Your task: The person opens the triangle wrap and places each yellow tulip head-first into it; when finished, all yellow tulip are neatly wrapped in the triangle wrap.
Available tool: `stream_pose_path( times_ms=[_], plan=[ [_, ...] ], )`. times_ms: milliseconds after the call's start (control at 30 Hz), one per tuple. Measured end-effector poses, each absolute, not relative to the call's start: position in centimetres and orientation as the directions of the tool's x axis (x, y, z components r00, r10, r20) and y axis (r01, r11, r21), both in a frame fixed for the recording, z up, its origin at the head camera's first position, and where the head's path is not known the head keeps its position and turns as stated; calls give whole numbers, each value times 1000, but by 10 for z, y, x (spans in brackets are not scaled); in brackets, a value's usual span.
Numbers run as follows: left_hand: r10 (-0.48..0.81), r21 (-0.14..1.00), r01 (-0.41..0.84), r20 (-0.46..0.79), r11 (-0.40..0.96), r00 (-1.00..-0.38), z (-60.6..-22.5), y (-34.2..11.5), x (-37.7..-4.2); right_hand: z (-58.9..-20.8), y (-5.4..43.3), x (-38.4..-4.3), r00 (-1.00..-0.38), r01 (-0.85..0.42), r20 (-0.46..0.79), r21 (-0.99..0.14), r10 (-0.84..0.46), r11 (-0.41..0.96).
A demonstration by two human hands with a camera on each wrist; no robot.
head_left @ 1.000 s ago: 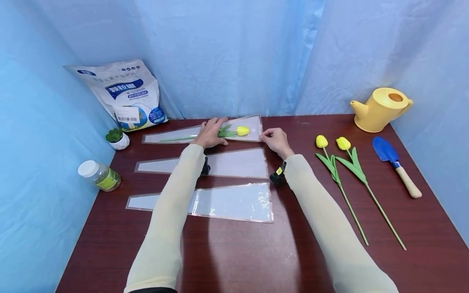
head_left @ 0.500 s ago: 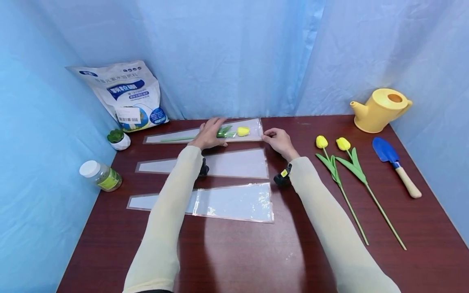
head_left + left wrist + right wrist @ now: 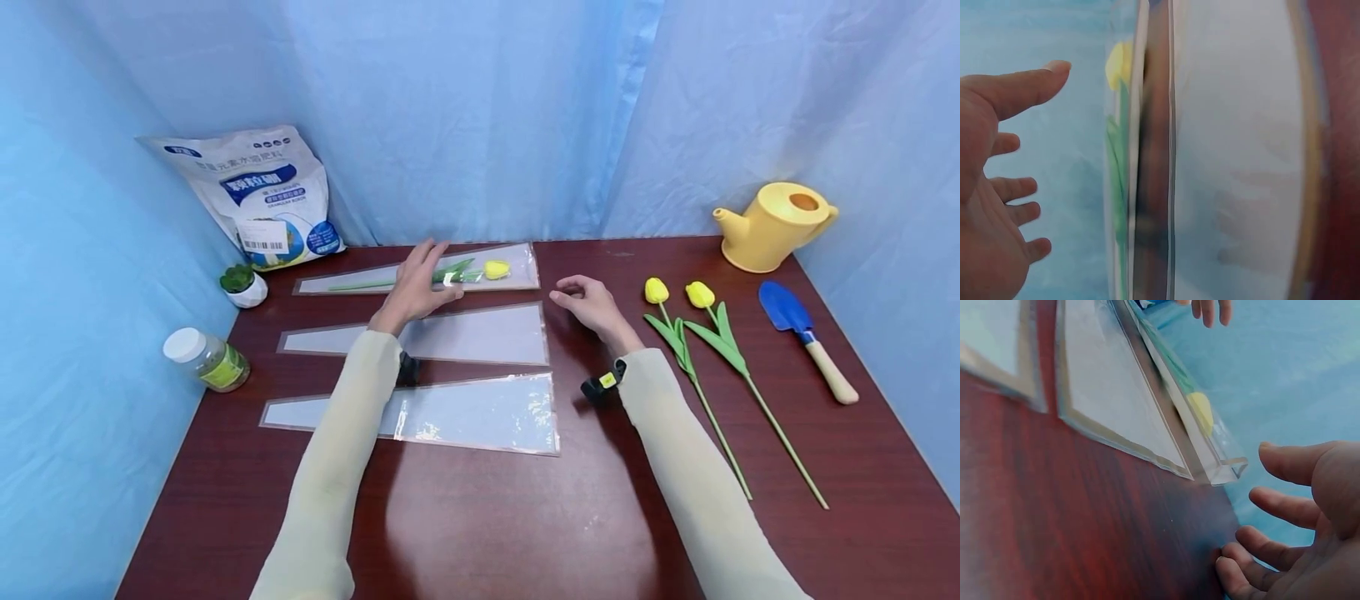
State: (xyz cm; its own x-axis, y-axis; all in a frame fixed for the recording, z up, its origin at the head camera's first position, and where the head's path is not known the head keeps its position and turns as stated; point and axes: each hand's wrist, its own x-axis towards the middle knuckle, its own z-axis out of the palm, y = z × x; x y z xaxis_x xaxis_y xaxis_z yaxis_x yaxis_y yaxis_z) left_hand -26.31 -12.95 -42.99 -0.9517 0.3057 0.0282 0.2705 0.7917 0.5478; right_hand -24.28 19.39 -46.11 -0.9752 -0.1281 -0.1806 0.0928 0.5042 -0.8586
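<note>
At the back of the table lies a clear tapered flower sleeve (image 3: 522,260) with a yellow tulip (image 3: 496,269) inside, its bloom toward the wide right end. My left hand (image 3: 417,283) hovers over the stem part of that sleeve, fingers spread and apart from it in the left wrist view. Just right of the sleeve's wide end is my right hand (image 3: 592,305), loosely bent and holding nothing; a gap shows between its fingers and the sleeve in the right wrist view. Two more flat sleeves, a middle one (image 3: 495,335) and a front one (image 3: 480,412), lie nearer.
To the right are two loose tulips (image 3: 699,379) (image 3: 750,379), a blue trowel (image 3: 787,307) and a yellow watering can (image 3: 772,227). On the left stand a fertilizer bag (image 3: 262,196), a small potted succulent (image 3: 243,287) and a lidded jar (image 3: 210,361). Blue curtains (image 3: 480,117) surround the table.
My right hand has let go of the sleeve's right edge and drawn back toward the right and nearer. My left hand has lifted and shifted slightly left. The sleeve with the tulip stays in place.
</note>
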Motion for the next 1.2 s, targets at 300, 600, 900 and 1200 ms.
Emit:
stream_pose_path(
  times_ms=[300, 600, 900, 1200],
  plan=[
    [329, 523, 287, 14, 803, -944, -435, -123, -227, -463, 198, -215, -970, 49, -169, -839, -175, 543],
    [461, 497, 383, -40, 779, -887, -440, -106, -195, -464, 198, -187, -968, -55, -106, -796, -229, 603],
    [627, 477, 478, -223, 738, -746, -440, -84, -172, -467, 196, -174, -961, -152, -52, -719, -271, 678],
    [654, 411, 522, -317, 747, -686, -444, -64, -160, -469, 190, -175, -957, -152, -99, -627, -271, 764]
  ],
)
